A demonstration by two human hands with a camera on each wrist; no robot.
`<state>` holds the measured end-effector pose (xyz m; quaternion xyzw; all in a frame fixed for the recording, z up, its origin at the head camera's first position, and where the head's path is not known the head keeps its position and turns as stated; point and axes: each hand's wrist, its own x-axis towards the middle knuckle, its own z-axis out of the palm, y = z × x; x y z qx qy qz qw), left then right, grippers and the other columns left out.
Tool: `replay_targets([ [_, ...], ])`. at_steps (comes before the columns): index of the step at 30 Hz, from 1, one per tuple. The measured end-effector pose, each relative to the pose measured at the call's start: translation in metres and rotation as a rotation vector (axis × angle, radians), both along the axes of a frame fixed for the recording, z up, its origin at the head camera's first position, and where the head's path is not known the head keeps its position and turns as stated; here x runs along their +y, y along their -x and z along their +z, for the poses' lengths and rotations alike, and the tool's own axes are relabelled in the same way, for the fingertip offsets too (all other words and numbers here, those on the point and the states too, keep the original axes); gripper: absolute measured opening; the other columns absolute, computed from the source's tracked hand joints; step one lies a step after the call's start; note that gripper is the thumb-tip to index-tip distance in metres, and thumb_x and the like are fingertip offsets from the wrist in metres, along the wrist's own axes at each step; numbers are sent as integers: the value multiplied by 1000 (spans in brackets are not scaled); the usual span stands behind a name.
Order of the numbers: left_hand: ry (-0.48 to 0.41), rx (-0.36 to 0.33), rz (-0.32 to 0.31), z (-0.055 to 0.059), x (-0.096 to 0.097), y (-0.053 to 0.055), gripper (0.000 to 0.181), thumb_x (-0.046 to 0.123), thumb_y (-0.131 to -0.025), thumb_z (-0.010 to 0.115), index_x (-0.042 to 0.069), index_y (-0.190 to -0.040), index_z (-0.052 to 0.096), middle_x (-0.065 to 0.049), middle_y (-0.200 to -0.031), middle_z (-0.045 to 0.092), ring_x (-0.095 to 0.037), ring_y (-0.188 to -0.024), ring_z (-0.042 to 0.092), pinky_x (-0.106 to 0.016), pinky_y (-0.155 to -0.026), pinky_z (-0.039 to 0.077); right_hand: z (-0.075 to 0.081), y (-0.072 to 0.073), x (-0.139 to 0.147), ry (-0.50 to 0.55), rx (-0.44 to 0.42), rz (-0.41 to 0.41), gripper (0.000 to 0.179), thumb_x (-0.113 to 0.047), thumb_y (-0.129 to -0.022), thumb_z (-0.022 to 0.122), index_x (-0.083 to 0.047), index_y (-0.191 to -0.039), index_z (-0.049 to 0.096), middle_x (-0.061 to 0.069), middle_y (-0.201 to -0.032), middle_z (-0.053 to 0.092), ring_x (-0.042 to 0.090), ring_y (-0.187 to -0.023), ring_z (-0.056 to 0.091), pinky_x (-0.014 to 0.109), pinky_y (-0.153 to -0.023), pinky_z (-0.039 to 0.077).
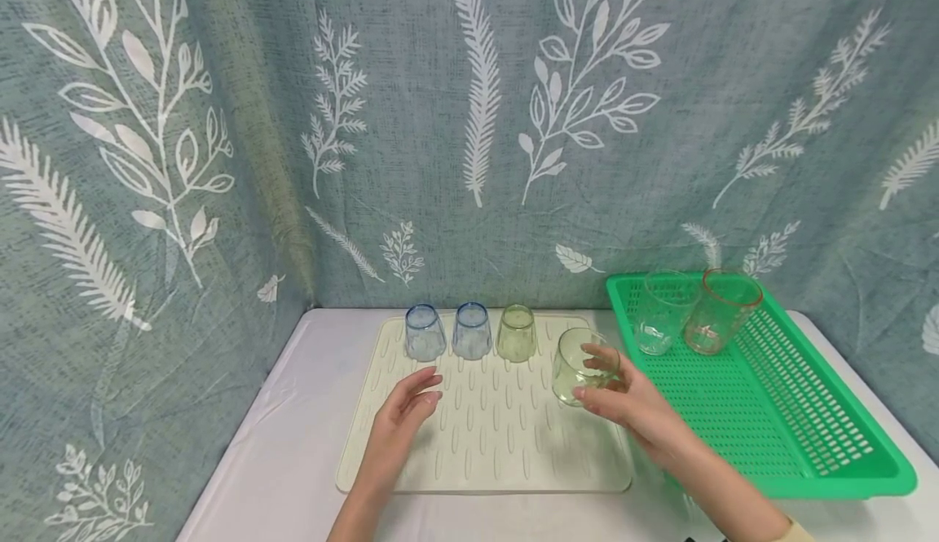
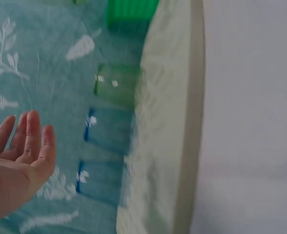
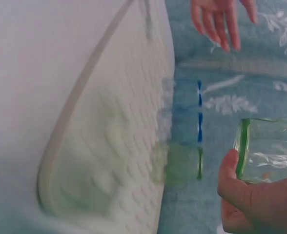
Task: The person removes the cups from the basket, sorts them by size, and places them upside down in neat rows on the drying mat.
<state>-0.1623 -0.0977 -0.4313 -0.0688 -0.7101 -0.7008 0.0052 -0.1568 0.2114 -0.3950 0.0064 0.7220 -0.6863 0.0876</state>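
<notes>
My right hand (image 1: pixel 623 391) grips a green-tinted glass (image 1: pixel 575 371) by its side, over the right part of the cream drying mat (image 1: pixel 469 460). Its wider end faces up. In the right wrist view the thick green edge of this glass (image 3: pixel 243 148) lies beside the thumb. My left hand (image 1: pixel 403 403) hovers over the mat's left side with relaxed fingers and nothing in them. Along the mat's back edge stand two blue glasses (image 1: pixel 425 334) and a green glass (image 1: pixel 517 335) in a row, narrower ends up.
A green plastic basket (image 1: pixel 873 460) stands to the right of the mat. At its back are a clear glass (image 1: pixel 663 318) and a red-rimmed glass (image 1: pixel 715 322). A leaf-patterned curtain (image 1: pixel 411 118) rises behind the white table (image 1: pixel 279 444).
</notes>
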Motion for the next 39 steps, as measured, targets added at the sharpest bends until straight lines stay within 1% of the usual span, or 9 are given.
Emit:
replay_targets([
  [3, -57, 12, -50, 5, 11, -2, 45, 16, -99, 57, 1, -140, 46, -16, -134, 54, -17, -118, 56, -23, -97, 45, -7, -1, -12, -9, 15, 9, 70, -14, -83, 76, -13, -144, 42, 18, -142, 37, 28, -114, 47, 35, -91, 48],
  [7, -59, 15, -94, 9, 26, -2, 46, 15, -97, 61, 4, -139, 48, -12, -133, 55, -23, -119, 54, -28, -98, 45, -17, -2, -24, -53, 29, -1, 70, -16, -80, 80, -14, -141, 47, 16, -139, 43, 32, -120, 41, 36, -90, 45],
  [11, 4, 0, -95, 10, 36, 0, 48, 17, -93, 66, 9, -138, 52, -9, -132, 57, -26, -116, 54, -34, -95, 46, -27, -2, -34, -105, 34, -21, 68, -20, -76, 83, -18, -137, 53, 11, -136, 49, 31, -120, 38, 38, -89, 41],
  [14, 67, -6, -97, 10, 41, 0, 49, 20, -91, 69, 12, -137, 53, -8, -131, 57, -25, -115, 55, -36, -93, 47, -33, -2, -40, -151, 48, -23, 67, -23, -75, 84, -21, -135, 55, 8, -135, 51, 29, -120, 40, 39, -88, 41],
  [17, 118, -1, -118, 9, 44, -1, 52, 23, -90, 70, 13, -137, 52, -6, -132, 56, -25, -115, 54, -37, -92, 47, -37, -3, -44, -187, 67, -12, 66, -24, -75, 84, -22, -134, 55, 7, -134, 52, 27, -120, 43, 41, -86, 42],
  [22, 142, -5, -157, 6, 47, -4, 57, 26, -88, 73, 15, -138, 51, -5, -134, 54, -27, -117, 52, -34, -91, 49, -42, -5, -49, -206, 97, 21, 68, -22, -73, 86, -21, -133, 56, 8, -132, 51, 26, -116, 45, 38, -84, 45],
  [27, 174, 21, -156, 3, 51, -5, 61, 29, -84, 77, 14, -138, 52, -10, -135, 54, -28, -116, 52, -35, -90, 50, -44, -6, -53, -254, 139, 55, 70, -21, -71, 87, -18, -134, 55, 9, -130, 51, 24, -108, 44, 33, -80, 50],
  [33, 264, 72, -152, 0, 55, -7, 64, 30, -83, 78, 16, -139, 50, -7, -136, 53, -24, -114, 53, -35, -88, 51, -48, -7, -55, -381, 251, 79, 73, -26, -69, 89, -17, -133, 56, 5, -126, 52, 23, -104, 44, 27, -71, 50],
  [39, 329, 130, -140, -4, 57, -9, 68, 36, -80, 79, 15, -138, 51, -5, -134, 54, -24, -113, 53, -36, -86, 52, -52, -8, -58, -510, 395, 78, 71, -30, -68, 89, -16, -130, 59, 2, -123, 54, 26, -112, 47, 27, -72, 48],
])
